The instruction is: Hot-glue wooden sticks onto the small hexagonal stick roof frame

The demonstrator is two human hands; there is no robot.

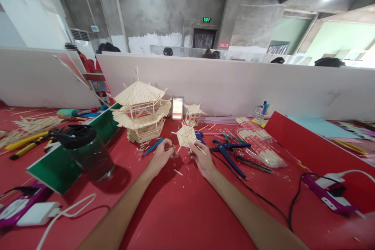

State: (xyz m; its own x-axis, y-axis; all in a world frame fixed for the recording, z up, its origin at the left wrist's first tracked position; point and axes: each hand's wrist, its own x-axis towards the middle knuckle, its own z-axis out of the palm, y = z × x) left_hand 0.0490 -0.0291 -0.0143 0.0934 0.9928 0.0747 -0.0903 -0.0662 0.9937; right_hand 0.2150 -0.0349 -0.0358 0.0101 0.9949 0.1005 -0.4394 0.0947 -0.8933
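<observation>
My right hand [202, 159] pinches the lower edge of a hexagonal, web-like frame of thin wooden sticks [185, 136], tilted so its ringed face shows. Left of it, my left hand [163, 155] has its thumb and fingers drawn together; whatever is between them is too small to make out. A blue pen [153, 147] lies just beyond the left hand. Behind the hands stand a large two-roofed stick pavilion [140, 113] and a smaller stick pavilion [193, 115]. One short stick piece [178, 172] rests on the red table [187, 211] between my forearms.
At left are a dark water bottle [90, 152], a green board [55, 166] and yellow-handled tools [29, 142]. Blue-handled cutters [230, 154], bagged sticks [260, 144] and a black cable [258, 197] lie right. Purple power strips [331, 199] flank both sides. A white partition [234, 86] stands behind.
</observation>
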